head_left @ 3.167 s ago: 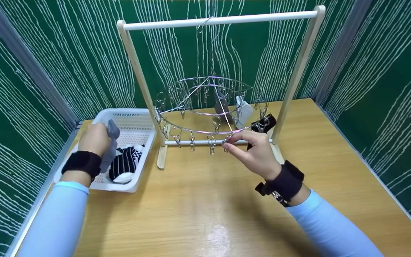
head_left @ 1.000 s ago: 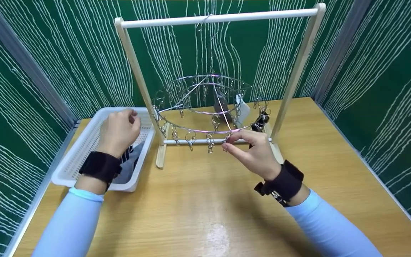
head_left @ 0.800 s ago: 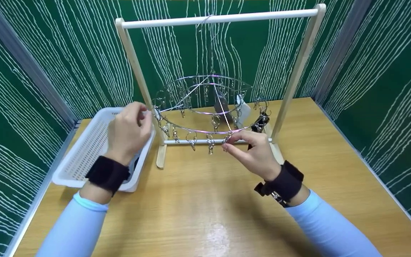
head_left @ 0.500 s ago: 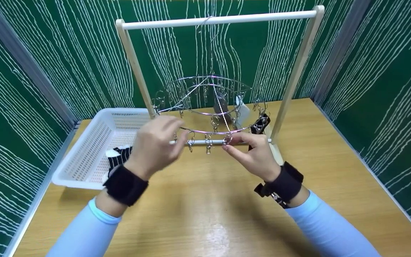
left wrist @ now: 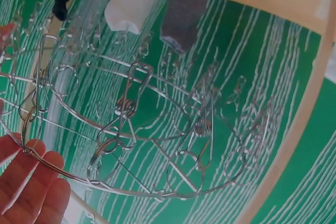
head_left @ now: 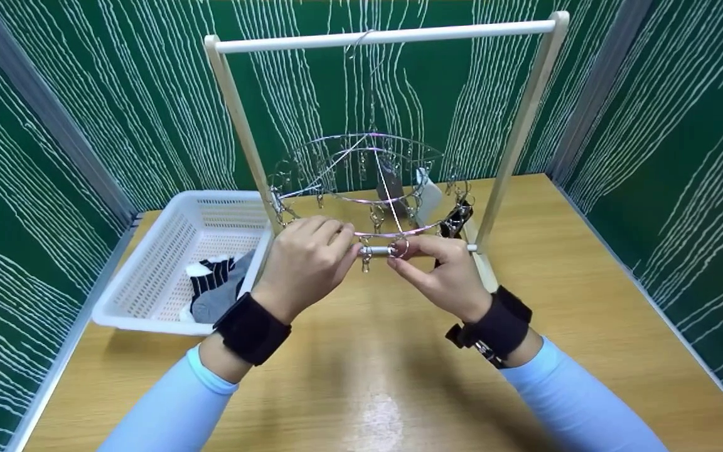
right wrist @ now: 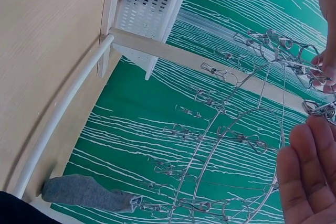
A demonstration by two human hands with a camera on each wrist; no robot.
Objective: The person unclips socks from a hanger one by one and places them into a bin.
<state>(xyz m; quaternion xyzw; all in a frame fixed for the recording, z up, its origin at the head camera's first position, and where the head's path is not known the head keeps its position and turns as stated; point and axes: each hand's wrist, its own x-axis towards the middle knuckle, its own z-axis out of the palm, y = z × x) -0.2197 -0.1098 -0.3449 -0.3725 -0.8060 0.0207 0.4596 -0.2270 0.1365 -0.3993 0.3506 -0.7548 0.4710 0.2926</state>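
The surface carried a wooden stand, and a white basket sat at its left foot. From the stand's top bar hung a ringed metal hanger, its rims fringed with metal clips; this hanger, well clear of the surface, was the thing being worked on. Both hands had come to its near rim. The left hand had its fingers curled over the rim with the thumb beneath, and appeared to pinch one of the clips, which was mostly hidden behind the fingers. The right hand pinched another clip between thumb and forefinger. On the far side hung a dark grey sock and a white sock, with a black sock to the right; in the basket lay a striped sock and a lighter grey sock. Neither hand held a sock, so the step in hand seemed to be handling the clips and steadying the rim. The next move probably called for a gentle, even hold, one hand checking any swing while the other turned the rim or squeezed a clip.
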